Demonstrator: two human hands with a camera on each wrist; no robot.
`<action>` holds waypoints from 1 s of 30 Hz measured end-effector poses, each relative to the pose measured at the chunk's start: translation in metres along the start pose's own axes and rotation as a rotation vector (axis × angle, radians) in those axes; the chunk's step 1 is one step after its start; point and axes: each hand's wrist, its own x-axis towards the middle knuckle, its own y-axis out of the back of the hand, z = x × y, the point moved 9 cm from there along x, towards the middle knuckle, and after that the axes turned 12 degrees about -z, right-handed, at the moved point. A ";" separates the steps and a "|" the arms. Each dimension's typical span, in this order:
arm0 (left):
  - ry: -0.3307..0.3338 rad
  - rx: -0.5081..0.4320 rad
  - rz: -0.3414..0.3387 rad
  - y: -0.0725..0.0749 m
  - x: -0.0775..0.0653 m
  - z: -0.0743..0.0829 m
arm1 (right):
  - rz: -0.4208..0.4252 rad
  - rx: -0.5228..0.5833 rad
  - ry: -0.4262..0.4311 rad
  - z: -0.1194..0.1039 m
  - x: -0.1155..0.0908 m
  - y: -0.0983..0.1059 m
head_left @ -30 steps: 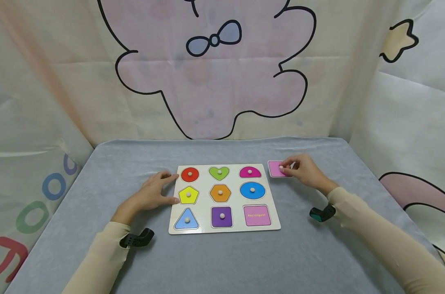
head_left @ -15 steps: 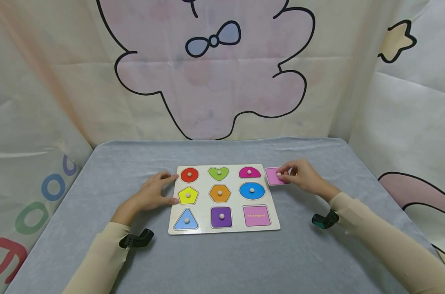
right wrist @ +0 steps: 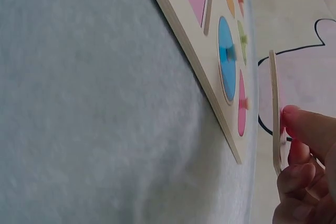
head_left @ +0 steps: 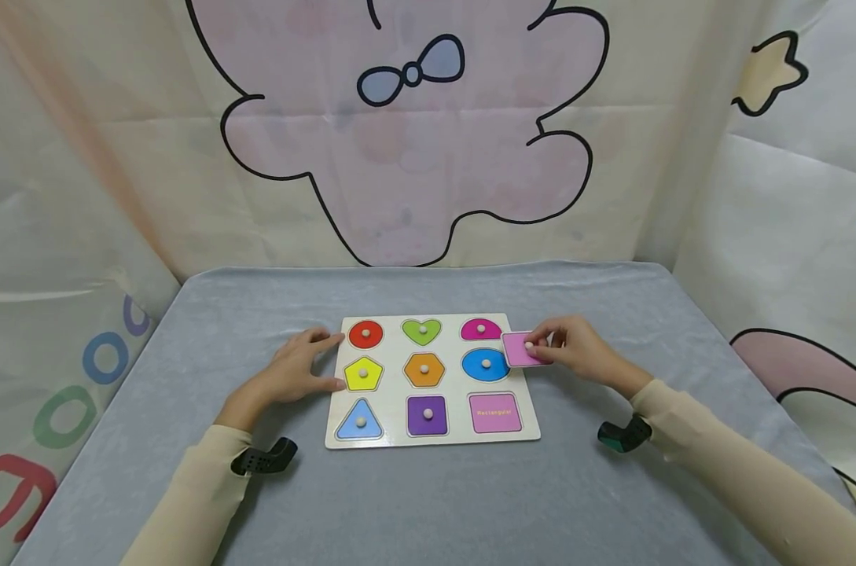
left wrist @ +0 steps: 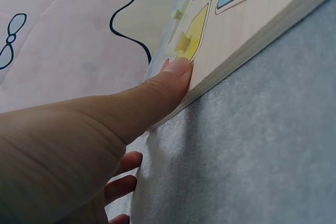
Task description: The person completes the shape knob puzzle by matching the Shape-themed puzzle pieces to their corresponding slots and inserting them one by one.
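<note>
My right hand (head_left: 576,350) pinches the knob of a pink rectangular puzzle piece (head_left: 516,350). In the head view the piece overlaps the board's right edge by the blue oval; the right wrist view shows it edge-on (right wrist: 275,108), raised off the table. The white wooden puzzle board (head_left: 388,405) lies flat, its lower right rectangular recess (head_left: 495,413) bare, pink and lettered. My left hand (head_left: 296,373) rests at the board's left edge, fingers spread, the thumb (left wrist: 163,85) touching the rim by the yellow pentagon (left wrist: 195,32).
Knobbed pieces sit in the board's other recesses, among them a red circle (head_left: 365,334), a green heart (head_left: 421,332) and a purple square (head_left: 427,415). A grey cloth (head_left: 413,503) covers the table. Printed curtains (head_left: 413,157) hang behind and at both sides.
My right hand has brought the pink rectangle leftward and nearer to me, from beside the board to over its right edge. The left hand and the board have stayed in place.
</note>
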 end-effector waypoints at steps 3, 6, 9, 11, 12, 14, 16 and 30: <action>0.000 -0.001 0.000 0.000 0.001 0.000 | -0.009 0.015 0.007 -0.004 -0.002 -0.003; -0.003 0.002 0.001 0.001 0.001 0.001 | -0.010 0.030 0.003 -0.006 -0.004 -0.006; -0.007 0.004 0.001 0.001 0.001 0.002 | -0.011 0.040 0.006 -0.007 -0.005 -0.010; -0.010 0.004 0.000 0.001 0.002 0.002 | -0.017 0.049 0.003 -0.007 -0.006 -0.013; -0.011 0.004 -0.001 0.001 0.002 0.002 | -0.019 0.054 0.000 -0.007 -0.007 -0.015; -0.016 0.006 -0.002 0.001 0.002 0.002 | -0.027 0.059 -0.005 -0.006 -0.007 -0.017; -0.016 0.004 -0.003 0.000 0.002 0.002 | -0.034 0.069 -0.014 -0.006 -0.009 -0.020; -0.032 0.021 0.011 0.001 0.001 0.002 | -0.074 0.071 0.068 -0.021 -0.012 -0.043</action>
